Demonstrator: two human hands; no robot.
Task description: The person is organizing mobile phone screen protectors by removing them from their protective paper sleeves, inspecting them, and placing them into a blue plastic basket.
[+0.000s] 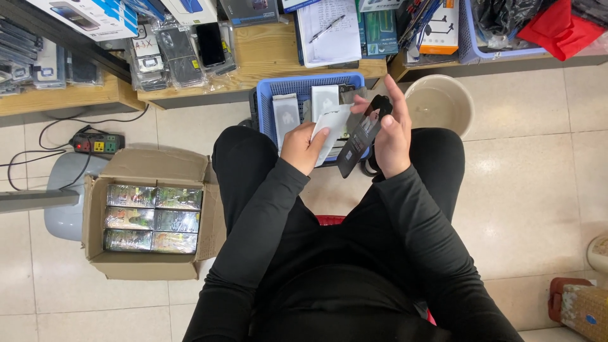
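I sit in black clothes with my knees apart. My left hand (304, 147) grips a white flat packet (334, 130) by its lower edge. My right hand (391, 133) holds a dark flat sleeve (359, 142) tilted beside the white packet, fingers spread along its right edge. Both are just above a blue plastic basket (271, 95) on the floor in front of me, which holds several white and grey packets.
An open cardboard box (151, 166) of shiny packed items stands on the floor at my left, by a power strip (97, 143). A beige bucket (438, 103) stands right of the basket. Wooden shelves (266, 60) with packaged phone accessories run along the top.
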